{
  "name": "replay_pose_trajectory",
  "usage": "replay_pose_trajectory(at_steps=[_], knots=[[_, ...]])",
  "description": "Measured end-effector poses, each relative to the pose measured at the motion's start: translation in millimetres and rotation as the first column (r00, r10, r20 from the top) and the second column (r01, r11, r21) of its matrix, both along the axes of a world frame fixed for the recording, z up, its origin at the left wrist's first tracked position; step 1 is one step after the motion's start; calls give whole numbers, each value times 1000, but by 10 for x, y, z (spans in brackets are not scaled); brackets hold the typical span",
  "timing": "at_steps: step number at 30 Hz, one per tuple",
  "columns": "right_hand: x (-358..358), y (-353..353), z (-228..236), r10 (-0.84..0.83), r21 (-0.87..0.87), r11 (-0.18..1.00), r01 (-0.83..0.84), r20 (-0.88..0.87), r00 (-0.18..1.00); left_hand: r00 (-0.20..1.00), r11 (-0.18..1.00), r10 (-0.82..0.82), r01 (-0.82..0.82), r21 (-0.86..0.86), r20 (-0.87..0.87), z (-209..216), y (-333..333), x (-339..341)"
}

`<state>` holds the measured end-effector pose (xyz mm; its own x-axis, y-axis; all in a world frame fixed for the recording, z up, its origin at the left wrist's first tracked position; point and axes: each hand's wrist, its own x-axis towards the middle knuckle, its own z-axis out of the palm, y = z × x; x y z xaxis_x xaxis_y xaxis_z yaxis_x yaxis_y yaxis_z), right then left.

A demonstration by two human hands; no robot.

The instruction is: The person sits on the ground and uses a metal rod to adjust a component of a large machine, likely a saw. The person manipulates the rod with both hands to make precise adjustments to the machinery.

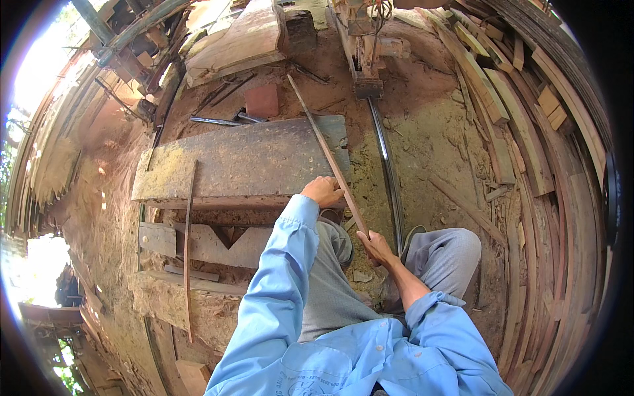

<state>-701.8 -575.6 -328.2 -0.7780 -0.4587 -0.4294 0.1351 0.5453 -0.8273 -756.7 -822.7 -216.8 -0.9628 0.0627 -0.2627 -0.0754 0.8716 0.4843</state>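
Note:
A long, narrow wooden strip (321, 140) slants from beyond the far edge of a broad, thick bench board (244, 155) down toward my right knee. Its near end is in my right hand (376, 249), with the fingers wrapped round it. My left hand (322, 191) is at the board's near edge, against the strip's left side. Its fingers are curled in, and whatever they hold is hidden. Another thin strip (189, 257) lies across the board's near edge at left, reaching toward me. Below the board is a wooden piece with a V-shaped notch (229, 241).
Past the board lie a reddish block (263, 100), a hammer (251, 118) and a metal bar (215, 121). A shiny metal rail (385, 168) runs along the ground to my right from a machine (368, 56). Stacked timber (522, 125) lines the right side; a large slab (238, 41) lies far off.

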Motion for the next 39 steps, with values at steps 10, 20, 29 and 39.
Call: replay_pose_trajectory(at_steps=[10,20,29,39], knots=[[1,-1,-32,-1,22,1000,1,-4,1000,1000,1000,9,-9,-6,-5,23,4,16],[-3,-1,-23,-3,36,999,2,16,1000,999,1000,10,-10,-16,36,48,11,0],[-2,4,-30,-3,24,1000,3,10,1000,999,1000,4,-3,-26,47,73,17,1],[3,8,24,1,17,1000,-1,2,1000,998,1000,7,-6,-19,55,74,25,-1]])
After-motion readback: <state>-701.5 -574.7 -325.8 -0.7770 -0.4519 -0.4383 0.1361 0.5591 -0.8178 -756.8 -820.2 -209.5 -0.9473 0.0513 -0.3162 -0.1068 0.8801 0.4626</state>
